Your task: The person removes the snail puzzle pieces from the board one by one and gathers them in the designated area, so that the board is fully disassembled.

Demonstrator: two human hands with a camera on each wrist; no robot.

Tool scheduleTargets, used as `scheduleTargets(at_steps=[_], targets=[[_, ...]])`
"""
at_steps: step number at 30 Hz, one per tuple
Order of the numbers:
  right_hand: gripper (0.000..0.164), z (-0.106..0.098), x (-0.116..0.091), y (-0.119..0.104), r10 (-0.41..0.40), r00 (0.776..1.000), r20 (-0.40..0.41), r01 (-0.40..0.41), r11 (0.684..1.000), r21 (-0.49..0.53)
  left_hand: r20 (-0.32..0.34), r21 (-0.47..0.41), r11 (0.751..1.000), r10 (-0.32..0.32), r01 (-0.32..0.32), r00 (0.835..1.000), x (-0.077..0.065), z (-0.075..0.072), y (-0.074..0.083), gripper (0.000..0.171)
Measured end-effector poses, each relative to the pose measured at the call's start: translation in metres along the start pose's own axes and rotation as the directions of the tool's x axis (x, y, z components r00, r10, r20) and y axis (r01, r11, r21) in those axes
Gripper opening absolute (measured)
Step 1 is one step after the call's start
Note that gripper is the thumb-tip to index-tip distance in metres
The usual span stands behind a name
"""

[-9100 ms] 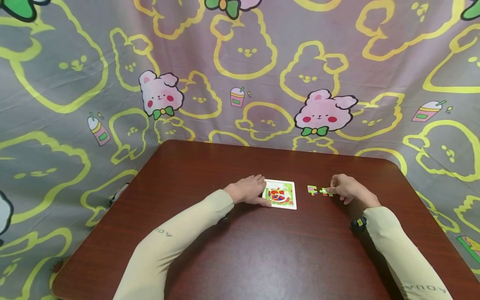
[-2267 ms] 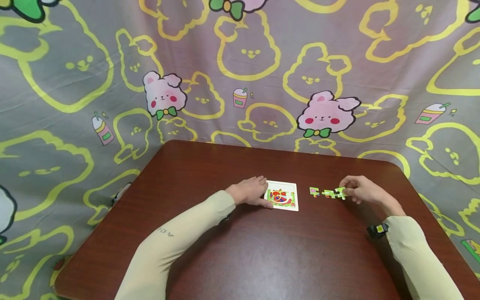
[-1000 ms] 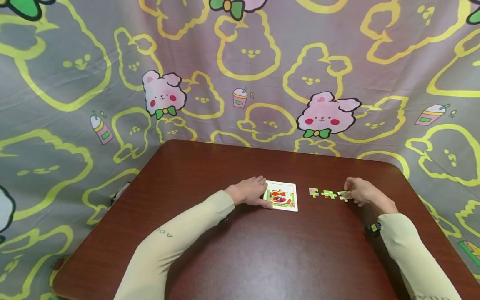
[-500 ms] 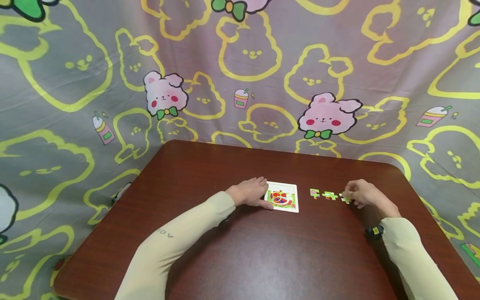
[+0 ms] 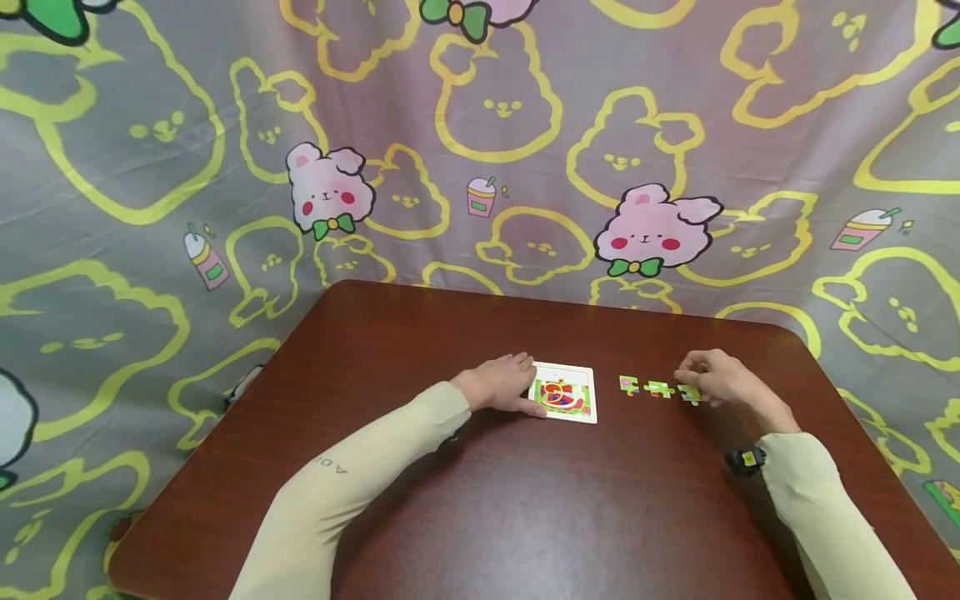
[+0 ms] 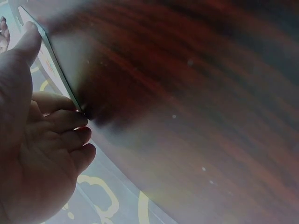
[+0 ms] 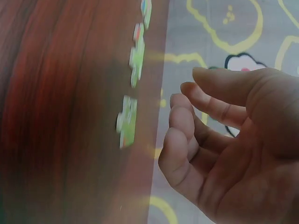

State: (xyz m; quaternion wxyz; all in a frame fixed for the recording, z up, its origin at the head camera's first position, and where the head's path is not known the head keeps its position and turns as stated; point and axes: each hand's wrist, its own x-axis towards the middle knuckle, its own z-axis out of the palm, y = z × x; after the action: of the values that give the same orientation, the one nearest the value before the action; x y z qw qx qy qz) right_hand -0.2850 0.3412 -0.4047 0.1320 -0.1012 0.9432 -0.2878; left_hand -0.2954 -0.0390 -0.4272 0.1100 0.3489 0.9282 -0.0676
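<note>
A small white-framed jigsaw puzzle board lies on the brown table, showing a red, blue and green picture with a spiral; its far strip is pale and bare. My left hand rests on the board's left side, thumb by the near edge and fingers toward the far corner. To the right lie three green jigsaw pieces in a row: a left one, a middle one and a right one. Just above the right piece is my right hand, fingers loosely bent, nothing between thumb and fingertips in the right wrist view.
The table has rounded corners and stands against a grey and pinkish patterned cloth at the back and left. A dark device is strapped on the right wrist.
A third jigsaw piece, pinched in my right hand earlier, now lies right of the other two, let go. The board's far strip has become bare since the oldest frame. My left hand stays put.
</note>
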Motion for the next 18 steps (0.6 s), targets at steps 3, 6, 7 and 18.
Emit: scheduleTargets(at_steps=[3,6,7,18], targets=[[0.026,0.003,0.001,-0.008,-0.021,1.0,0.004,0.02,0.999,0.026,-0.004,0.005,1.0,0.005,-0.005,1.0,0.001,0.0,0.0,0.092],[0.025,0.007,0.004,-0.015,-0.038,0.999,0.006,0.038,0.997,0.06,-0.014,0.01,1.0,0.01,-0.01,1.0,0.002,0.001,0.0,0.093],[0.025,0.008,0.006,-0.017,-0.046,0.999,0.004,0.046,0.997,0.06,-0.017,0.013,1.0,0.011,-0.011,1.0,0.002,0.001,0.0,0.093],[0.024,0.03,0.023,-0.043,-0.064,0.998,-0.025,0.063,0.998,-0.017,-0.025,0.022,1.0,0.01,-0.01,1.0,0.003,0.003,-0.001,0.093]])
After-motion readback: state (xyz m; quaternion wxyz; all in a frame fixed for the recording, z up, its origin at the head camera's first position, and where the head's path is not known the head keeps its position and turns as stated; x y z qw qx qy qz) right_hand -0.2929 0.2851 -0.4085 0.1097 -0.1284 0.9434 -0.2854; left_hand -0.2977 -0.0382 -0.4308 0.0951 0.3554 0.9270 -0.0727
